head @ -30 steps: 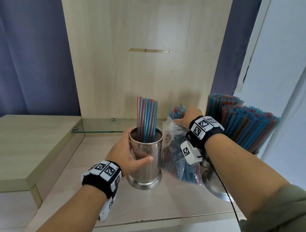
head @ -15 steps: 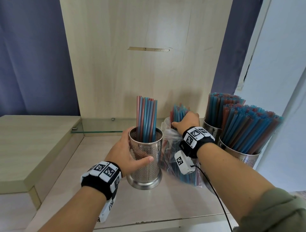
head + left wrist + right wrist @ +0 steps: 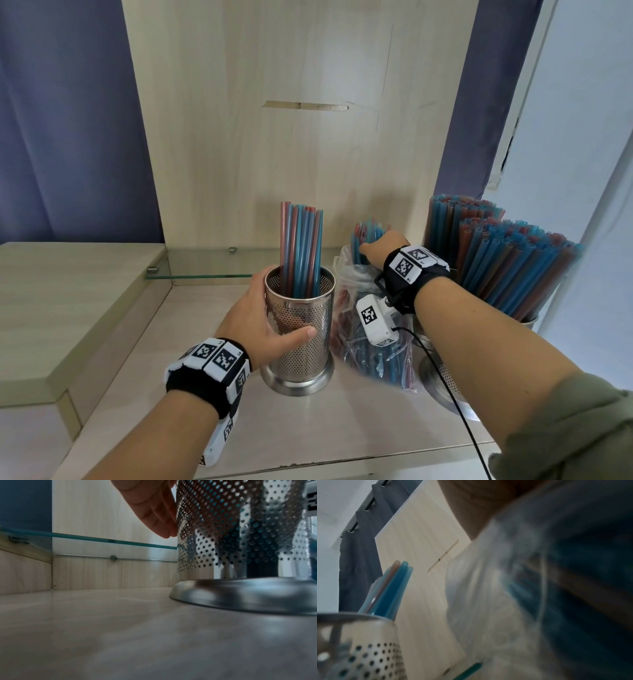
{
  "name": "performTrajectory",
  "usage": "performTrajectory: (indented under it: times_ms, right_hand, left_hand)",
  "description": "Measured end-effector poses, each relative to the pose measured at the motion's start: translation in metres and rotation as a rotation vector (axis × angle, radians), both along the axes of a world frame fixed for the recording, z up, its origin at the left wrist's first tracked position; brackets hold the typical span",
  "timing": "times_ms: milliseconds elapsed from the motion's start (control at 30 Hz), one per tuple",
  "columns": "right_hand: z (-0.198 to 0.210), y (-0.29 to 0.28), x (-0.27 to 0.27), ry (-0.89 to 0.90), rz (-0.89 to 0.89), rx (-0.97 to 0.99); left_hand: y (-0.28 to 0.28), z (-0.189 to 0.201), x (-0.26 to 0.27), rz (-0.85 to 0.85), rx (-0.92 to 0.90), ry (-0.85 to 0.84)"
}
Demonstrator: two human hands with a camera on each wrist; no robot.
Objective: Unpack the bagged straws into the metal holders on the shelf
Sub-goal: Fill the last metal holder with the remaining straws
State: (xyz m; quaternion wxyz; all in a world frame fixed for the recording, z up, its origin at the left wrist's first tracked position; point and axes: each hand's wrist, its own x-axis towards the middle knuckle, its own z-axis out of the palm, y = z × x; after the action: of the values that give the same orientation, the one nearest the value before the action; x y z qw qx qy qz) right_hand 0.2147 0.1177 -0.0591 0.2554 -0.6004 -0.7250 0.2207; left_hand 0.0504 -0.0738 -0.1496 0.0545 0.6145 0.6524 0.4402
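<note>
- While I am watching from the head camera, a glass ledge (image 3: 205,263) is running along the wooden back panel (image 3: 301,137) behind the work, and a raised wooden step (image 3: 68,308) is sitting to the left of the shelf (image 3: 308,428).
- Two full metal holders (image 3: 527,318) are crowding the right end of the shelf, their blue and red straws (image 3: 513,260) fanning out just behind my right forearm and hemming in the bag.
- I am seeing the perforated holder (image 3: 301,329) standing upright on the shelf, with a loose bunch of blue and reddish straws (image 3: 301,246) standing in it and much of the cup unfilled.
- Just to its right, the clear plastic bag (image 3: 370,342) is standing against the full holders, with bagged straws (image 3: 366,240) poking out of its open top.
- My left hand (image 3: 260,322) is wrapping the perforated holder, thumb across the front, fingers (image 3: 159,513) curling round the far side.
- My right hand (image 3: 383,250) is reaching into the bag mouth among the straw tops; its fingers are hidden and the wrist view is blurred, so I cannot tell whether they are gripping.
</note>
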Motion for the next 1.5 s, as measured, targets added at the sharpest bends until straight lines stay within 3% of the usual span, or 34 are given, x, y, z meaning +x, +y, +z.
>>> performTrajectory:
  times_ms: [233, 467, 733, 1067, 1333, 1500]
  right_hand:
    - [-0.012, -0.006, -0.007, -0.127, 0.033, 0.076]
    - [-0.003, -0.002, -0.001, -0.031, -0.005, 0.010]
    - [0.036, 0.001, 0.009, 0.297, -0.043, 0.172]
    - [0.092, -0.021, 0.011, 0.672, 0.152, 0.453]
    - [0.138, -0.069, 0.014, 0.974, 0.375, 0.623]
    - [0.149, -0.095, 0.006, 1.128, 0.621, 0.502]
  left_hand:
    - [0.001, -0.001, 0.000, 0.007, -0.006, -0.002]
    - [0.001, -0.002, -0.001, 0.011, 0.002, 0.002]
    - [0.001, -0.002, -0.002, 0.009, -0.003, 0.000]
    - [0.001, -0.002, -0.002, 0.009, 0.011, -0.007]
    - [0.001, -0.002, -0.002, 0.004, 0.015, -0.006]
    - [0.001, -0.002, -0.002, 0.002, 0.018, -0.011]
